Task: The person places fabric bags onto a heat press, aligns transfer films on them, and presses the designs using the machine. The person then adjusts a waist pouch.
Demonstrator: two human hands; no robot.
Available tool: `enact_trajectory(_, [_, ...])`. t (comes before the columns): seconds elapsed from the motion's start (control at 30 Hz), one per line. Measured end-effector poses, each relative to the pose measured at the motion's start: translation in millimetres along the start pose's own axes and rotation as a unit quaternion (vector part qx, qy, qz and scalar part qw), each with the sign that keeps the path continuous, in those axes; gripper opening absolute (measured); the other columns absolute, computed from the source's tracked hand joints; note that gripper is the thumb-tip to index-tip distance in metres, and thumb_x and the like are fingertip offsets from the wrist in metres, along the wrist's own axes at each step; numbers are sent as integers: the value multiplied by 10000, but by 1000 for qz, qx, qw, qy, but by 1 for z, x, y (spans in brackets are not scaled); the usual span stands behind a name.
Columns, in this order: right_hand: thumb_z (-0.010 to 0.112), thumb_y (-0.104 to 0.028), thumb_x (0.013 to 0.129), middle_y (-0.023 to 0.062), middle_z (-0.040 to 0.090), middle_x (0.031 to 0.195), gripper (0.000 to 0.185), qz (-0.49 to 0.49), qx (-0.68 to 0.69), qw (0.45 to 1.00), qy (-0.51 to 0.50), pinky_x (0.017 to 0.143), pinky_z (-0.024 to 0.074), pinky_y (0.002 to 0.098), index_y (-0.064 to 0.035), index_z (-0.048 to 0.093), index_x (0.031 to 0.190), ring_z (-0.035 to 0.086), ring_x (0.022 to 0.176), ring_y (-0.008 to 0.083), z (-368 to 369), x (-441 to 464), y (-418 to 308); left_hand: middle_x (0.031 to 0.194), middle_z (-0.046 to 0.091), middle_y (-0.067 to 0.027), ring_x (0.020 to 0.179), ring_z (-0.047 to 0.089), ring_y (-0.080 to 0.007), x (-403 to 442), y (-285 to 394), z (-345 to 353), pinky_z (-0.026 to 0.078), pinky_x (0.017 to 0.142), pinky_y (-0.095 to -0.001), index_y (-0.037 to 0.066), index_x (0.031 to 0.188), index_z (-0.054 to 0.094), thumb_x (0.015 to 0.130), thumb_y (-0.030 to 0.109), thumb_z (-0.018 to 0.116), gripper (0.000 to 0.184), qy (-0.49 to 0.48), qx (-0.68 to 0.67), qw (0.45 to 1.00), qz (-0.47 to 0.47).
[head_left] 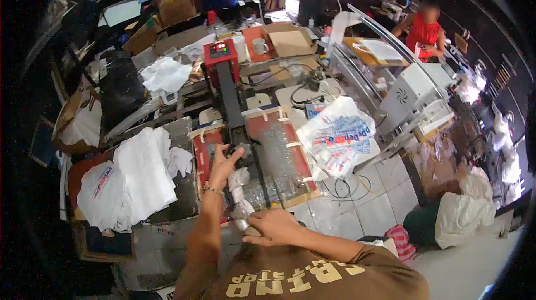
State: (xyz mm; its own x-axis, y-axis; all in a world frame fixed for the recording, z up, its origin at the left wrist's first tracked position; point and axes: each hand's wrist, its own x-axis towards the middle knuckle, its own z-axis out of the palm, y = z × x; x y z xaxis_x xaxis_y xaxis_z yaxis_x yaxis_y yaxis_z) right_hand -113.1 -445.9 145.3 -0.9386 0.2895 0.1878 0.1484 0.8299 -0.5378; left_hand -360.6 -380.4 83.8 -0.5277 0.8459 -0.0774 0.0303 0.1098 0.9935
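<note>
A heat press with a red control box (220, 51) and a long dark arm (228, 93) stands in front of me. Near the front end of that arm, my left hand (224, 167) has its thumb and fingers around a black knob (243, 156), which they partly cover. A lever handle (240, 194), wrapped in pale material, points toward my body. My right hand (274, 227) is closed around the lower end of this handle. Beneath the arm lies the press bed (276, 155), with red edges and a clear, shiny covering. Both hands' undersides are hidden.
White printed fabric pieces (134, 171) lie stacked at left. More printed white pieces (338, 138) sit at right. A white mug (259, 46) and an open cardboard box (290, 40) stand behind. A grey machine (410, 90) and a person in red (424, 35) are at right.
</note>
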Motion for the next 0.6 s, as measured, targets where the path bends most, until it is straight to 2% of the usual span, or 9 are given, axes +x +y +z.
enact_trajectory(0.13, [551,-595,914,139,628,788,573,3,1,1000,-16,636,511,466,-27,618,880,645,732,371,2,3,1,892,539,-4,716,467,-92,2,-12,-1,418,611,-256,40,1164,491,808,350,836,584,0,1,1000,-8])
enact_trajectory(0.2, [563,-592,909,139,636,802,572,3,1,1000,-2,647,509,470,-26,622,858,648,746,367,6,4,3,948,576,-32,800,523,-118,1,-12,3,460,716,-270,22,1175,489,808,333,838,594,27,12,999,32])
enact_trajectory(0.23, [563,-592,909,139,636,802,572,0,0,1000,-5,647,509,470,-26,622,858,648,746,367,6,3,2,948,576,-32,800,523,-118,0,-13,4,460,716,-270,22,1175,489,808,333,838,594,31,10,999,32])
enact_trajectory(0.3, [569,-588,908,139,645,819,565,19,8,999,-24,662,509,471,-27,632,869,652,766,368,3,4,0,1005,603,-59,889,559,-139,-11,8,6,473,810,-288,5,1189,487,806,316,841,607,22,-25,999,-2])
enact_trajectory(0.6, [572,-591,907,140,665,844,565,15,6,999,-42,658,513,460,-32,654,907,659,769,367,2,6,2,990,621,-53,847,571,-114,-6,-1,6,481,749,-272,10,1184,495,803,267,841,575,31,-34,999,-9])
